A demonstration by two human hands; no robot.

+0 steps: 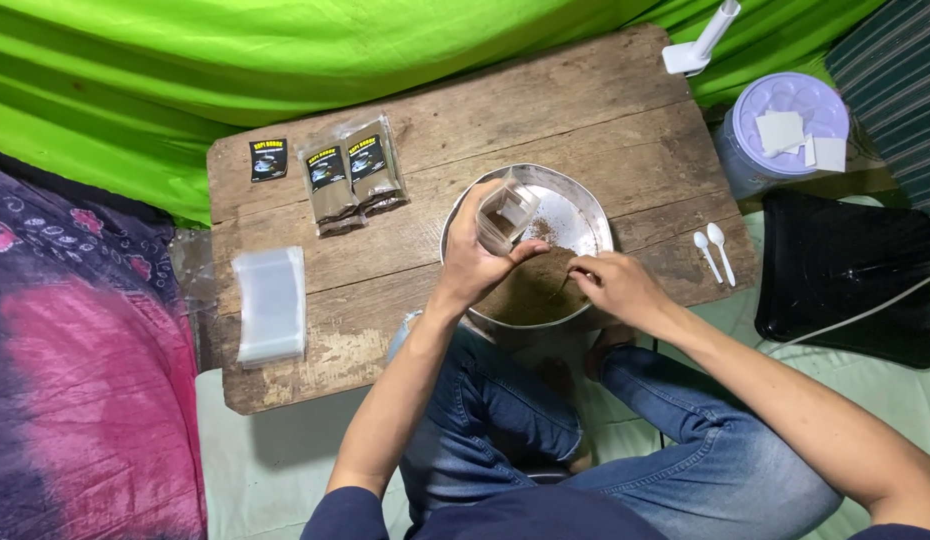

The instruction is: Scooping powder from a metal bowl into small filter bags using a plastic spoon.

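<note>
1. Person sits cross-legged in blue jeans (685, 440) at a low weathered wooden board table (385, 330).
2. Right hand (617, 287) rests over the near rim of a round shallow metal pan (585, 215); fingertips pinched together on something thin dipped into the brown powder (530, 290). What it is, cannot tell.
3. Left hand (475, 255) is raised above the pan, thumb and fingers curled around a small clear plastic pouch (505, 210), held mouth-up and tilted.
4. Left of the pan: stack of empty clear plastic pouches (271, 305).
5. Right of the pan: two small white plastic spoons (715, 252), side by side.
6. Farther back: two filled, labelled packets (350, 175), with a loose black label (268, 159) beside them.
7. Far right: lilac-lidded round tub (785, 130).
</note>
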